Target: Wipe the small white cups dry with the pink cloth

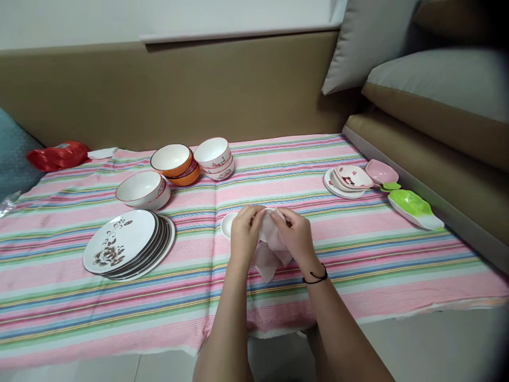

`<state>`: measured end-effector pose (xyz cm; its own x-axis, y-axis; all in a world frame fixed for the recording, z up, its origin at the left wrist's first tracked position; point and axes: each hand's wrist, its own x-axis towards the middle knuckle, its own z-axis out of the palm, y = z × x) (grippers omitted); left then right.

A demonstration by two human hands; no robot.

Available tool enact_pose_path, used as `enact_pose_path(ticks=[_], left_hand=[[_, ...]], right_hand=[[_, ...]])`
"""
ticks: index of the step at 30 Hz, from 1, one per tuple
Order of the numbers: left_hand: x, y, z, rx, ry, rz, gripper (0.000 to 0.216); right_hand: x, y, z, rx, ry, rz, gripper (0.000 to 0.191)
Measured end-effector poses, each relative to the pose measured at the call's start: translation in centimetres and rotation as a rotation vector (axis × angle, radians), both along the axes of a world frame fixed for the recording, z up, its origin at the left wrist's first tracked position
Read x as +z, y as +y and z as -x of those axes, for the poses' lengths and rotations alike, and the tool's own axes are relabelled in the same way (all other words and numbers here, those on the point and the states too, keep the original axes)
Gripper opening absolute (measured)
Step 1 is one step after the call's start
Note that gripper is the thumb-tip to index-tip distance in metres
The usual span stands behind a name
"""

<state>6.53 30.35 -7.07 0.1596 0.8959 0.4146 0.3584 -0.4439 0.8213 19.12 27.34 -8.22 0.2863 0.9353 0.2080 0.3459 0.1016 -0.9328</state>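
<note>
White dish: it is raised between the two hands near the front middle of the striped spread (278, 297); the white dish (265, 228) is mostly covered by fingers, so its full shape cannot be told.
Pale sheet: the thin pale sheet (267, 261), cloth or tissue, lies against the dish and hangs below it, probably loose because only its upper part is pinched.
Left hand: the left hand (245, 232) closes its fingers on the dish's left edge, likely to steady it.
Right hand: the right hand (297, 233) pinches the sheet at the dish's right side, thumb and fingers close together.
Arms: both forearms reach forward and converge, knuckles up; a black band (316, 276) circles the right wrist.
Small white bowl: the small white bowl (227, 226) is just beside the left hand.
Left stacks: plates (123, 239) and bowls (172, 159) are piled, seemingly to save room.
Right group: the pink dish (382, 172) and green dish (413, 207) sit near the cushions (433, 79).
</note>
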Motion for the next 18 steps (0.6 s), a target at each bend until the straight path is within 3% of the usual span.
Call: enact_pose_path(ticks=[5, 9, 15, 18], left_hand=[[0.3, -0.3, -0.3, -0.070, -0.037, 0.138, 0.019], [0.2, -0.8, -0.8, -0.101, 0.017, 0.251, 0.020], [0.3, -0.8, -0.9, 0.151, 0.015, 0.178, 0.015], [0.4, -0.7, -0.5, 0.295, 0.047, 0.147, 0.015]], right_hand=[[0.1, -0.4, -0.3, -0.203, -0.298, -0.006, 0.036], [0.1, -0.3, -0.2, -0.211, -0.352, -0.032, 0.043], [0.2, -0.4, 0.0, -0.239, -0.134, -0.103, 0.036], [0.5, -0.6, 0.3, -0.249, -0.240, -0.219, 0.032]])
